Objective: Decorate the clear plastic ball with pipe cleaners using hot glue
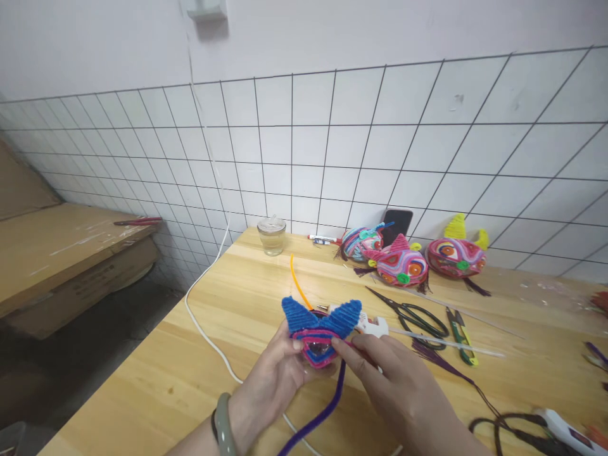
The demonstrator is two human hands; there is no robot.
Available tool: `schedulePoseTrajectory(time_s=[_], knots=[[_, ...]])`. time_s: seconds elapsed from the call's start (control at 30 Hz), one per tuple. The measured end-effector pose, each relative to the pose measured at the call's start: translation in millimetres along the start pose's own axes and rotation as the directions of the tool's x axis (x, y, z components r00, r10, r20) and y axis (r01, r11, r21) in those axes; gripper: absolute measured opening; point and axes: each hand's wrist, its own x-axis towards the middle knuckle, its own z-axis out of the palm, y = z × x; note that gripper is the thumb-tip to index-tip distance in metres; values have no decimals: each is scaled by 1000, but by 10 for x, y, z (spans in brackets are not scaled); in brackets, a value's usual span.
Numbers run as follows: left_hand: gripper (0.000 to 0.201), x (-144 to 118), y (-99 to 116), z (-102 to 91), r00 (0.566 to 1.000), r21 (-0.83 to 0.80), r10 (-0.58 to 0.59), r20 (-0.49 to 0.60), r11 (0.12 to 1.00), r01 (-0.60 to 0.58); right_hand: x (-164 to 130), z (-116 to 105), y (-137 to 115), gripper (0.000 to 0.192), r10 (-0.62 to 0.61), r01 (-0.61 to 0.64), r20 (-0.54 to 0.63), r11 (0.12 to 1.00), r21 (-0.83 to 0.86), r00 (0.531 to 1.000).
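Observation:
A pipe-cleaner animal head [320,334] with two pointed blue ears and a pink and blue rim sits in my left hand [280,367], which grips it from below and the side. Something clear and shiny shows in its middle. My right hand [396,380] has its fingertips pinched at the right edge of the rim, on a pink strand. A purple pipe cleaner [332,402] trails down from the piece toward the lower edge. Behind it, an orange pipe cleaner [299,282] lies on the table, and a white glue gun [373,325] is partly hidden.
Several finished yarn figures [403,261] stand near the tiled wall beside a phone [398,225]. Black scissors [420,323], green-handled snippers [460,335] and a purple tassel [439,361] lie at right. A glass of liquid [272,237] stands at the back. A white cord [209,345] crosses the table edge.

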Motion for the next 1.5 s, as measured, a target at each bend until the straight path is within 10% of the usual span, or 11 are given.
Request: schedulePoseTrajectory(time_s=[1.5], knots=[[21,-8,23,39,1000,32,-5,-4,999,5,2,-16,-8,36,26,-25,13,999,-22,1000]])
